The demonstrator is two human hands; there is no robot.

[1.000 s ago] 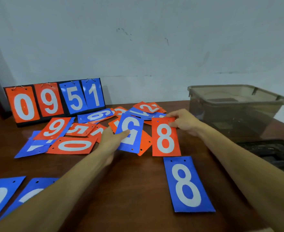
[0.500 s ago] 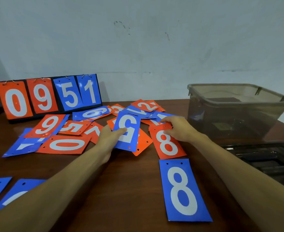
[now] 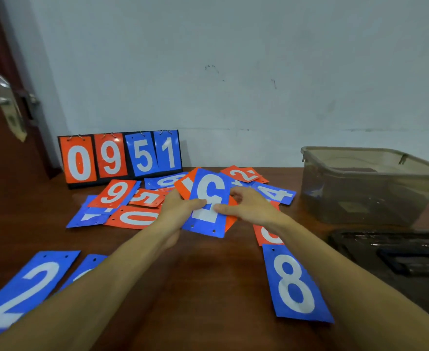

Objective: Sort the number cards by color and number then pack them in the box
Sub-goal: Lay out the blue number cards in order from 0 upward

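Note:
A blue 5 card (image 3: 209, 196), upside down to me, is lifted above the pile with an orange card (image 3: 186, 184) behind it. My left hand (image 3: 176, 207) grips its left edge and my right hand (image 3: 249, 207) pinches its right edge. Under my right forearm lies the orange 8 card (image 3: 266, 235), partly hidden. A blue 8 card (image 3: 293, 285) lies flat nearer to me. Loose orange and blue cards, among them an orange 9 (image 3: 114, 192), an orange 0 (image 3: 135, 217) and a blue 4 (image 3: 275, 193), are scattered behind. The translucent box (image 3: 360, 196) stands open at the right.
A flip scoreboard (image 3: 121, 155) reading 0951 stands against the wall. The box's dark lid (image 3: 398, 257) lies at the right front. Blue cards, one a 2 (image 3: 28, 287), lie at the near left. A door with a metal handle (image 3: 3, 102) is at the far left.
My right hand left the orange 8 card on the table and moved left onto the blue 5 card. Both hands now hold that card, raised higher. The camera tilted up.

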